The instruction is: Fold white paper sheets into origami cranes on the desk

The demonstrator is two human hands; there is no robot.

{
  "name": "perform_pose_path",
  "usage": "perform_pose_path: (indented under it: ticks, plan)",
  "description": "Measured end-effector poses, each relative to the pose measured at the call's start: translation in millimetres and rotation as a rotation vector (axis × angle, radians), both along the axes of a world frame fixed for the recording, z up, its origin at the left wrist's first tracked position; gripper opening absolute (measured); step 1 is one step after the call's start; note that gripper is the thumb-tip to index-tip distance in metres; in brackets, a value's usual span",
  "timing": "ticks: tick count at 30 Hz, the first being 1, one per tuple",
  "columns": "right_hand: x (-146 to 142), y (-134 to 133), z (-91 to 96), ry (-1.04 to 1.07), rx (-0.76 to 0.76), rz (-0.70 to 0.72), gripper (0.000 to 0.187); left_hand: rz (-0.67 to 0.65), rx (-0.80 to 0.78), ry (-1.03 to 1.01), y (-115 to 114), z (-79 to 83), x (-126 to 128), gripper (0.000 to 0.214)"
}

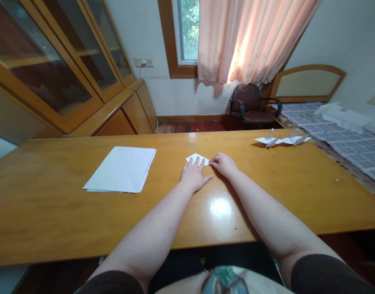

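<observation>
A small folded piece of white paper (196,158) lies near the middle of the wooden table (52,212). My left hand (193,175) rests flat on its near edge, fingers stretched out and pressing it down. My right hand (223,163) has its fingers curled together, pinching the paper's right corner against the table. Most of the paper is hidden under the two hands.
A stack of white sheets (121,169) lies to the left. Folded paper cranes (282,140) sit at the far right of the table. Behind are a wooden glass-door cabinet (68,69), an armchair (251,104), a bed (343,139) and a curtained window (251,36).
</observation>
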State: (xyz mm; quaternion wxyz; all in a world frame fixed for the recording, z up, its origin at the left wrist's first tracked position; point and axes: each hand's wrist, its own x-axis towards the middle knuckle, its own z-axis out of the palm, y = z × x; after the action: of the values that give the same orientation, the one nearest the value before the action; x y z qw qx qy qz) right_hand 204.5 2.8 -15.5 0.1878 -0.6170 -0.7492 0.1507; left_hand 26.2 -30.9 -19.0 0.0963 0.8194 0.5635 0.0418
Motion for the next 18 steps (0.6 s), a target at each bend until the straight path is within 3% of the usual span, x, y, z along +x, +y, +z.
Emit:
perform_pose_path:
  ticks: [9,18]
  plan:
    - [-0.9,0.1,-0.6,-0.029,0.021,0.001,0.021,-0.034,0.001,0.022,0.3,2.4,-1.9,0.078]
    - [-2.1,-1.4,3.6,-0.012,-0.006,-0.028,0.02,-0.019,-0.022,0.019,2.6,-0.3,-3.1,0.086]
